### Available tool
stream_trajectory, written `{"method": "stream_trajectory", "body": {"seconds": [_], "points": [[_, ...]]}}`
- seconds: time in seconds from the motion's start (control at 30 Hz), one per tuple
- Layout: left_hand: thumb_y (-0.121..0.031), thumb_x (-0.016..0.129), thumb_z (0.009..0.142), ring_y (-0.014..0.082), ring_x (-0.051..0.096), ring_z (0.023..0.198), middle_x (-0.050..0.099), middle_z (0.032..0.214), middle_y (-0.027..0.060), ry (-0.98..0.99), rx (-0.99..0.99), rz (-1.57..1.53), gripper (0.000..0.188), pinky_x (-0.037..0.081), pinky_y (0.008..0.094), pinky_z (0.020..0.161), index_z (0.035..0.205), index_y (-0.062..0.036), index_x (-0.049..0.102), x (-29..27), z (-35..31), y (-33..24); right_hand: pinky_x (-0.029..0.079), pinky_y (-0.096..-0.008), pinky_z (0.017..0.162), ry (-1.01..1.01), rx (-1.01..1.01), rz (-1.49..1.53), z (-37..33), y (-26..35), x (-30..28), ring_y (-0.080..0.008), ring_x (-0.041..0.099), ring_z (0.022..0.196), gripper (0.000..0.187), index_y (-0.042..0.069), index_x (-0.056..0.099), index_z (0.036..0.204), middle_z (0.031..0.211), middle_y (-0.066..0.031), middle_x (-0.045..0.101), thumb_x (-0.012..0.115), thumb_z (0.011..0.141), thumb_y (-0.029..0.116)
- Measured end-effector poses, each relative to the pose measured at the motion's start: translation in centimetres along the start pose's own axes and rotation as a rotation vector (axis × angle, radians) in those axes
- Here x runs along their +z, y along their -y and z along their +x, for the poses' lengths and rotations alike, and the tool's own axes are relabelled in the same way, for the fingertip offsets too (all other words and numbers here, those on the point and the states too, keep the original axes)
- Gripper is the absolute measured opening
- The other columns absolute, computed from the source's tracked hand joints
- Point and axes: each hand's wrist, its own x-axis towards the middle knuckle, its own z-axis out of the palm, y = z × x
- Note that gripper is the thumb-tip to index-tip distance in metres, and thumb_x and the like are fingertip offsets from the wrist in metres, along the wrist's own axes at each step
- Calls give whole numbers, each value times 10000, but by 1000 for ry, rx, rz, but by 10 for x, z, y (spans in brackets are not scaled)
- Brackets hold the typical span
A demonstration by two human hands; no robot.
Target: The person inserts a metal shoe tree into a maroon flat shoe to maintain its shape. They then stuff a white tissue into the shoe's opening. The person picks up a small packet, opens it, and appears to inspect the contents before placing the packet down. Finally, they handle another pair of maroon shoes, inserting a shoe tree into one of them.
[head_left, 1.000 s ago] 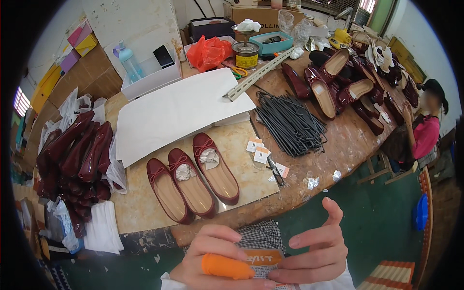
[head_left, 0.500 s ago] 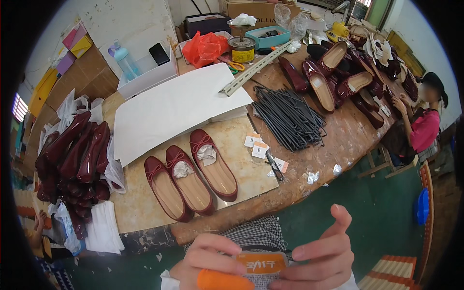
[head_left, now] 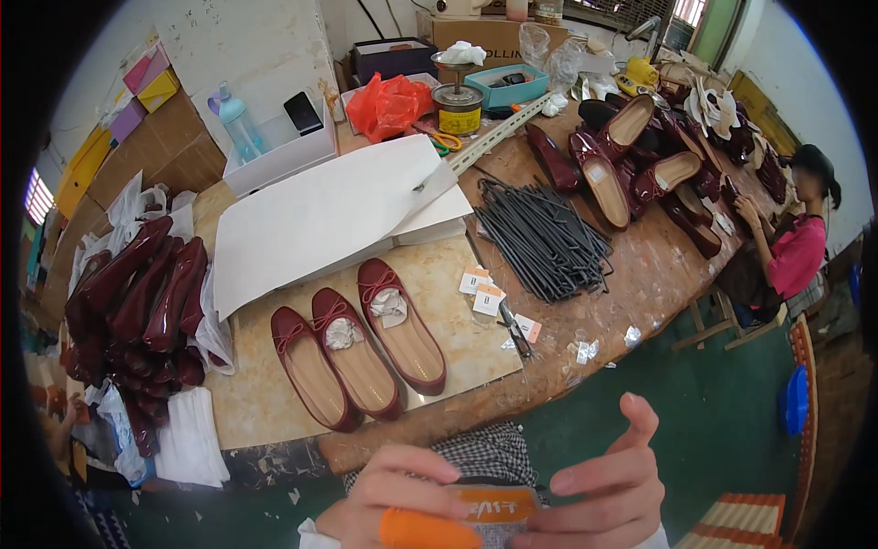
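My left hand (head_left: 407, 494), with an orange cover on one finger, is closed at the left side of a small flat packet with an orange top band (head_left: 498, 503). My right hand (head_left: 604, 485) pinches its right side with the thumb and lower fingers; the index finger points up. The packet's lower part shows grey through it and is partly cut off by the frame edge. Beyond my hands, three dark red bow flats (head_left: 315, 373) lie side by side on a marbled board (head_left: 466, 357), two with crumpled white paper inside.
Glossy red shoes (head_left: 146, 284) are heaped at left beside white cloths (head_left: 190, 439). White sheets (head_left: 320, 229) cover the board's back. Black hooked rods (head_left: 544, 238), tags (head_left: 487, 298) and more shoes (head_left: 604, 183) lie right. A person in pink (head_left: 798, 261) sits at far right.
The view has shifted slightly, and the white top sheet's right corner now curls up. Both hands keep nearly the same hold on the packet. The seated person's hands have moved a little.
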Motion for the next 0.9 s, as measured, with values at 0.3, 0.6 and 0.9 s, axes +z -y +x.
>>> {"method": "stream_trajectory", "body": {"seconds": [0.3,0.6,0.9], "points": [[-175,835,547,202,518,880,592,834,-13,302,-280,-30,373,466,350,748,914,-185,772,-15,16,22,279,-543,1078,95,267,-37,-18,-23,6,-169,621,890,173,196,756,785,706,96,618,806,622,225],[-136,809,550,214,520,877,591,806,11,245,-448,-2,322,440,324,757,869,-159,774,-8,11,33,302,-528,1065,68,385,-74,-27,-32,11,-179,605,892,196,194,750,766,694,85,609,815,582,177],[-81,799,524,214,541,869,591,802,4,234,-399,16,350,456,305,717,858,-183,776,-9,8,37,270,-516,1092,96,446,-164,-21,-28,9,-185,603,907,208,196,745,783,751,66,628,826,592,212]]}}
